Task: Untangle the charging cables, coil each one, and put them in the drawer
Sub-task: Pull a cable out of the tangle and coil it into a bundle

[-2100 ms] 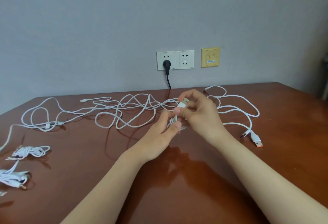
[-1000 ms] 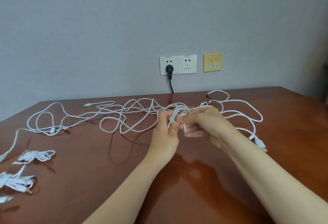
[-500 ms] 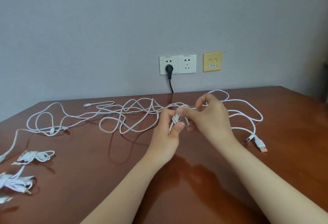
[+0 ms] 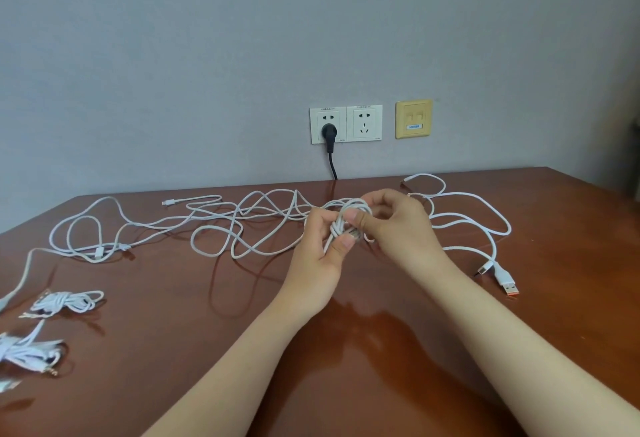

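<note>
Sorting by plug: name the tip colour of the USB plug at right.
Orange tip on the USB plug; head view.

A glossy, polished wooden table (image 4: 415,350) is seen; white cables (image 4: 242,225) look matt and braided, wall sockets (image 4: 346,123) smooth plastic, the wall (image 4: 207,56) matt.

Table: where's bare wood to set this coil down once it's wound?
Bare table lies between the left forearm and the two wound bundles at the left edge; more lies nearside of the orange-tipped plug, right of the right forearm. Crowded: the far strip, where loose cables sprawl either side of the coil gripped by the left hand and right hand.
</note>
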The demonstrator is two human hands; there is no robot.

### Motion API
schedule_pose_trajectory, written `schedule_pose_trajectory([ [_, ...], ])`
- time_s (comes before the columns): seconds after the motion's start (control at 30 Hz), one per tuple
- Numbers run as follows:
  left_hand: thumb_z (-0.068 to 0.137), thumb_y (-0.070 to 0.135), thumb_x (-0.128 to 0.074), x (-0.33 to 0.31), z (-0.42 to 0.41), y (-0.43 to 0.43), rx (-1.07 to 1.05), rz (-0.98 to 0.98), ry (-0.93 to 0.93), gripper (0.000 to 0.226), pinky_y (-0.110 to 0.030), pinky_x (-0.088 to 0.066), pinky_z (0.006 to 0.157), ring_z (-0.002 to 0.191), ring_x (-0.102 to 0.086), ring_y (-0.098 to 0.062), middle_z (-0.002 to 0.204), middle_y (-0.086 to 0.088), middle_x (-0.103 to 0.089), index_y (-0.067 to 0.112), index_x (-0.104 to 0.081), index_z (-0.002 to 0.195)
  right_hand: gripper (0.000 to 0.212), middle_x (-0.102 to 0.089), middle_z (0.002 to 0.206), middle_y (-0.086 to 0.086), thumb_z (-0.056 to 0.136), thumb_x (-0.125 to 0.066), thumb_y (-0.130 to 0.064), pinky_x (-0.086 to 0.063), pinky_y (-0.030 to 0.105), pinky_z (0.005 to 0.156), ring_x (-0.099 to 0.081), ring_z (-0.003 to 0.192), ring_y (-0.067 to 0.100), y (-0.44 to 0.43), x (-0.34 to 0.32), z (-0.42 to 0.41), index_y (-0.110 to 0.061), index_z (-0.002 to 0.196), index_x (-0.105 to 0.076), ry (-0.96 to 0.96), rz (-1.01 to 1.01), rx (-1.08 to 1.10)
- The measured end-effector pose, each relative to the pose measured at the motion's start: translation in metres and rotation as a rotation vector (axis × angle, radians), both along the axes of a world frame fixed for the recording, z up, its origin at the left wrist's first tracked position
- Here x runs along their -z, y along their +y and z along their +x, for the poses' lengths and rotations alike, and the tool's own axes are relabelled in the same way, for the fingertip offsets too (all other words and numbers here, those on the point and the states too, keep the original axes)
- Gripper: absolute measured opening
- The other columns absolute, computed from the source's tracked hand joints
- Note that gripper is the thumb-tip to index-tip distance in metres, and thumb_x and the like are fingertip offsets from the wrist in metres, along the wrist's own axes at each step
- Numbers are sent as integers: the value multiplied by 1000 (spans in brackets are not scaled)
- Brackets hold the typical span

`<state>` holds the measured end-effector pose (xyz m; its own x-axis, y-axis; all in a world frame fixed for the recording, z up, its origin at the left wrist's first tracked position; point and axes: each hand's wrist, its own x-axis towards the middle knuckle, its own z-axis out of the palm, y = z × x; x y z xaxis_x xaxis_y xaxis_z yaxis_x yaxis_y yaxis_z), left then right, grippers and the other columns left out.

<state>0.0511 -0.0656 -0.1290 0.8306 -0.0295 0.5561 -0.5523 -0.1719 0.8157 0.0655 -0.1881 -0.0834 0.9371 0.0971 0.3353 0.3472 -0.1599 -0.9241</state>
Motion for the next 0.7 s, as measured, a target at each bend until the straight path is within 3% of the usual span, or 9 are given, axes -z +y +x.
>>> schedule_pose_trajectory([
  [0.1,82,30,-48,-3,-2,-2,-8,15,-16,10,-20,-36,60,55,-48,2,70,18,-57,25,-44,90,17,-63,67,2,78,-73,-16,-45,27,55,-55,49,9,6,4,-3,-21,75,-57,-86,105,70],
  [0.23,85,33,-48,-6,-3,-5,28,-105,86,17,-15,-39,55,52,-51,-3,74,7,-58,17,-45,91,10,-61,55,-4,83,-69,-18,-38,16,38,-54,39,10,1,0,-4,-13,82,-60,0,214,-26],
  [0.33,97,19,-46,-6,-3,0,-7,-160,158,5,-15,-38,53,51,-52,-1,75,0,-56,16,-46,93,18,-66,63,-4,82,-67,-4,-52,18,52,-61,50,10,-1,2,-3,-9,97,-59,107,264,-200],
  [0.4,96,16,-43,-6,-4,2,-16,-161,172,5,-16,-39,53,50,-52,-1,77,1,-57,16,-46,92,25,-65,70,-2,80,-66,4,-54,17,58,-62,54,5,1,4,-4,-11,97,-56,105,242,-235],
  [0.57,95,16,-45,-7,-5,0,36,-189,233,4,-14,-47,57,57,-61,-1,83,3,-61,16,-48,94,27,-63,75,4,79,-67,7,-42,12,46,-55,45,-1,2,6,-2,-14,89,-54,91,241,-150],
  [0.7,91,7,-53,-10,-7,-1,83,-177,229,9,-18,-51,61,67,-65,-4,85,2,-65,8,-49,100,22,-65,72,0,81,-64,6,-40,13,45,-55,45,0,-1,7,1,-12,91,-57,176,330,-99],
])
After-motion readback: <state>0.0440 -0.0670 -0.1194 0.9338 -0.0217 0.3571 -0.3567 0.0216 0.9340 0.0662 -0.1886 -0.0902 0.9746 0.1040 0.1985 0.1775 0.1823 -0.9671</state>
